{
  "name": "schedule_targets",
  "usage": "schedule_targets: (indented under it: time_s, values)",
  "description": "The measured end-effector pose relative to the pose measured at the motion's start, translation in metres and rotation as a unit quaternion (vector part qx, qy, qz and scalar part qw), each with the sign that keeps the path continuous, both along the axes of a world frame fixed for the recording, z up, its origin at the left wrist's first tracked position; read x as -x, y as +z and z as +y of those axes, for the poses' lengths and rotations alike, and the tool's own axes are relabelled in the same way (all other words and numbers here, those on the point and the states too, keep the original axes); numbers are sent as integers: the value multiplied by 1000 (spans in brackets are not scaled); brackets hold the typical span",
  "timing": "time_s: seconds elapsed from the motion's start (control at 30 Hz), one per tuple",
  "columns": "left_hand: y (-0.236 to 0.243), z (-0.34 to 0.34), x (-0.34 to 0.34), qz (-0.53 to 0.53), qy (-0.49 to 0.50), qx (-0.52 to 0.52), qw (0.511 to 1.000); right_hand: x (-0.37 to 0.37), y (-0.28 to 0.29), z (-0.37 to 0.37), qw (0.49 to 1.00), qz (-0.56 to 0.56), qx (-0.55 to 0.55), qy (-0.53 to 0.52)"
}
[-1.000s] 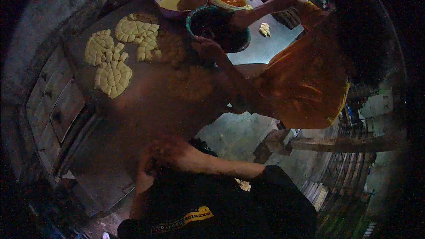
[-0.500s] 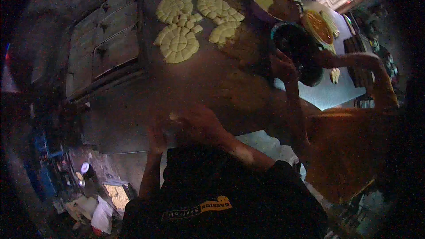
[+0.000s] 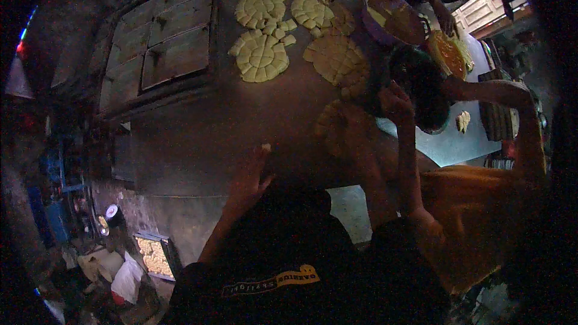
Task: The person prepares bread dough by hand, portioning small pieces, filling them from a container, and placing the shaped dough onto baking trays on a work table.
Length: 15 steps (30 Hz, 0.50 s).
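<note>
My left hand (image 3: 248,174) is over the near part of the dark table, a small pale piece, probably dough, at its fingertips (image 3: 265,147). My right hand (image 3: 360,135) reaches forward to a shaded round of cut dough (image 3: 330,123), at or just over its right side. Its fingers are too dark to make out. Farther off lie more flat rounds of pale dough cut into pieces: a near-left round (image 3: 262,57), a far-left round (image 3: 259,7), a far-right round (image 3: 311,9) and a shaded round (image 3: 336,59). Small loose pieces (image 3: 278,27) lie between the left rounds.
A wooden drawer unit (image 3: 174,39) stands at the left. At the right, a person in orange (image 3: 475,204) has both hands around a dark basin (image 3: 418,93). Beyond are a purple basin (image 3: 376,24) and an orange-filled bowl (image 3: 448,54); another person's hand (image 3: 445,21) reaches there.
My hands were together near my body and have parted. The right has gone forward and right to the dough; the left has moved slightly forward with the small piece. The view has shifted.
</note>
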<state>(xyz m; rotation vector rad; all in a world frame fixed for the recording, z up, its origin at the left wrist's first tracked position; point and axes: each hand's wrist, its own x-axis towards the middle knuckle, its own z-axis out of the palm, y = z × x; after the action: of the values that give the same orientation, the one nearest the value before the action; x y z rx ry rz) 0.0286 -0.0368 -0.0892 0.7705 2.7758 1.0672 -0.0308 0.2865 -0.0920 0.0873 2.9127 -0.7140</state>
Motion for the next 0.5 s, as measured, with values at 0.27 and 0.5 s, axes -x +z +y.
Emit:
schedule_targets:
  time_s: [0.27,0.5]
  values:
    - [-27,-15,12,-98,-22,-173,980,9,-15,47,969,156,97,-164]
    - [42,-16,18,-368,23,-433,822,-35,88,-51,874,286,284,-270]
